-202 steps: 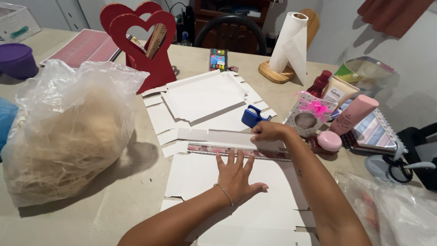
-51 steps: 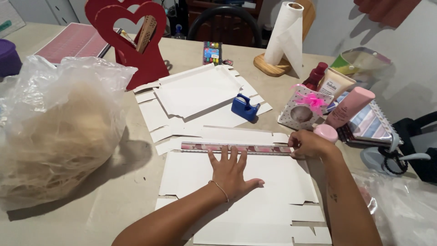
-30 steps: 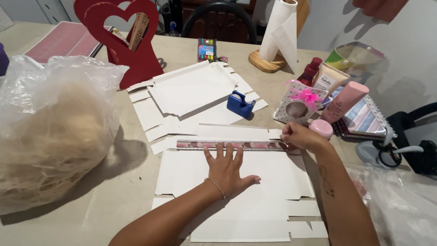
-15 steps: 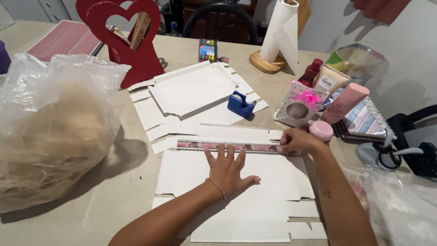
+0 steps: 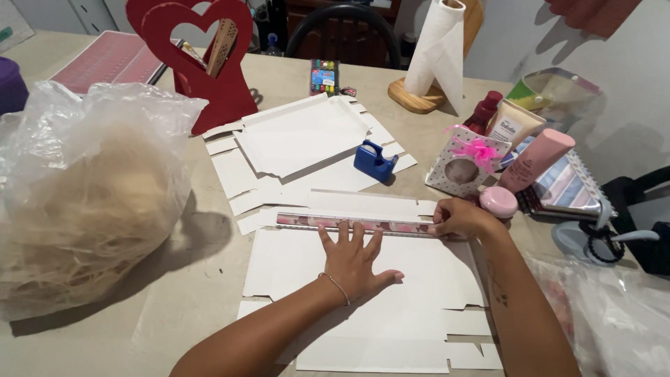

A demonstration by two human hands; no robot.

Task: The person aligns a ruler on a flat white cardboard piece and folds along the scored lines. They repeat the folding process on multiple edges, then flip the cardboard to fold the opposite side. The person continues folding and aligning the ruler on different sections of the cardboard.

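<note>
A flat white cardboard box blank [image 5: 293, 269] lies on the table in front of me. Across its upper fold rests a long pink patterned ruler [image 5: 307, 221]. My left hand [image 5: 352, 260] is spread flat on the cardboard, its fingertips touching the ruler's lower edge. My right hand [image 5: 464, 219] presses down on the ruler's right end, fingers curled over it.
A second white box blank [image 5: 293, 136] lies behind, with a blue tape dispenser [image 5: 373, 160] on it. At left stands a plastic bag of straw filling [image 5: 84, 202]; behind it a red heart-shaped stand [image 5: 202, 59]. A paper towel roll [image 5: 436, 49], cosmetics [image 5: 534, 160] and scissors [image 5: 604, 241] sit at right.
My right hand has slid along to the ruler's right end and stays there. The left hand stays flat on the cardboard. The view has shifted slightly.
</note>
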